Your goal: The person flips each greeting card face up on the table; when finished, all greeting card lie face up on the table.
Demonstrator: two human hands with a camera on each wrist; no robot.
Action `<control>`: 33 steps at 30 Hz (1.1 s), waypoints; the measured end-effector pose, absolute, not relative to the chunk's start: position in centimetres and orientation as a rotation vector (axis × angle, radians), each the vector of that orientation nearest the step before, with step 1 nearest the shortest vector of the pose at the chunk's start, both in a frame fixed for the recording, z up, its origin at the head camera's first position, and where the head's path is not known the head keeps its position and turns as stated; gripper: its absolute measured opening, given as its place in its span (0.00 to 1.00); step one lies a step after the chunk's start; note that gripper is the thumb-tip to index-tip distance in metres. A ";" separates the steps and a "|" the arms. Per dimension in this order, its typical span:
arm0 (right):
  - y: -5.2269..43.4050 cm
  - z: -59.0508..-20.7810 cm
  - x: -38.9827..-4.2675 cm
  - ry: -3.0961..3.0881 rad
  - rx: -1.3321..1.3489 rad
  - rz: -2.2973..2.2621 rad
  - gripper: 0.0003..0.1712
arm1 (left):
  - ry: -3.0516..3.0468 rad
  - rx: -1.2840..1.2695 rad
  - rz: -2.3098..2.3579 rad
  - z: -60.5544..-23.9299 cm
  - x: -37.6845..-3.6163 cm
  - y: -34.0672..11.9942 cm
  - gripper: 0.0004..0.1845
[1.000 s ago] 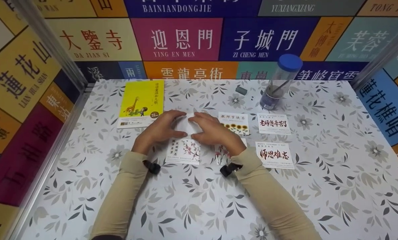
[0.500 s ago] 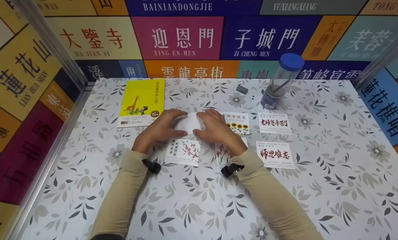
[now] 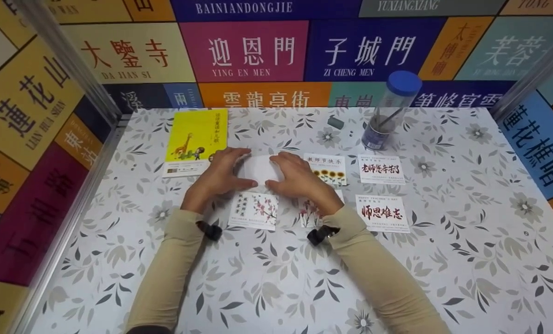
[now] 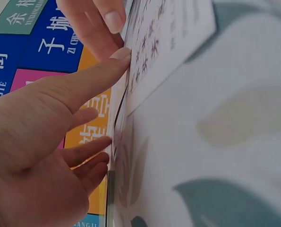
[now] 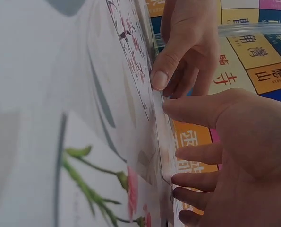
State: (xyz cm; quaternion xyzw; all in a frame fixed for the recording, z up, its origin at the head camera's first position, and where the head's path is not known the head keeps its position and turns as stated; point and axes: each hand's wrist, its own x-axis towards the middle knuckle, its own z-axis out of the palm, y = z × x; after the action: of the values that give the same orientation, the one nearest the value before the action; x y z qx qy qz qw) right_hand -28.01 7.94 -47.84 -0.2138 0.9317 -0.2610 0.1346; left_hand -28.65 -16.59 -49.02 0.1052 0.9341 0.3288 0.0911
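Observation:
A blank white card [image 3: 261, 170] lies on the patterned tabletop between my two hands. My left hand [image 3: 218, 172] is on its left side, thumb and fingers spread and slightly bent, tips down at the table. Mirroring it, my right hand [image 3: 300, 177] is along the card's right side; whether its fingertips touch the card cannot be told. Just below my left thumb lies a blossom card [image 3: 257, 211]. A pink flower card [image 5: 102, 189] is under my right wrist, partly hidden in the head view. Beyond my right hand sits a sunflower card [image 3: 329, 174], partly covered.
Two cards with red lettering, an upper card [image 3: 382, 170] and a lower card [image 3: 383, 213], lie to the right. A yellow book [image 3: 197, 139] is at back left. A clear jar [image 3: 385, 118] with a blue lid and a small grey-green object [image 3: 335, 122] stand near the back wall.
My right hand has shifted slightly right and my left fingertips slightly left, so the gap between them is wider and more of the white card shows. The other cards stay put.

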 end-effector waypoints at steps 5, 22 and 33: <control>8.1 -47.7 -28.0 2.695 -0.633 -0.750 0.46 | 2.753 0.263 1.015 -48.8 -28.7 -16.6 0.51; 6.9 -46.8 -27.4 2.690 -0.732 -1.153 0.43 | 2.561 0.605 1.919 -47.4 -28.4 -16.0 0.31; 6.8 -45.5 -27.2 2.580 -0.784 -1.449 0.31 | 2.393 0.740 2.166 -46.7 -28.0 -15.2 0.18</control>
State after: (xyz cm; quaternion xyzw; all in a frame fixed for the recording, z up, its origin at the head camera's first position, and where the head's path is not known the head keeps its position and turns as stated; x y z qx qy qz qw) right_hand -27.19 6.76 -45.55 -0.2558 0.8422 -0.4730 0.0402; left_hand -28.02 -15.25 -46.74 0.2228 0.7200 0.6517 -0.0847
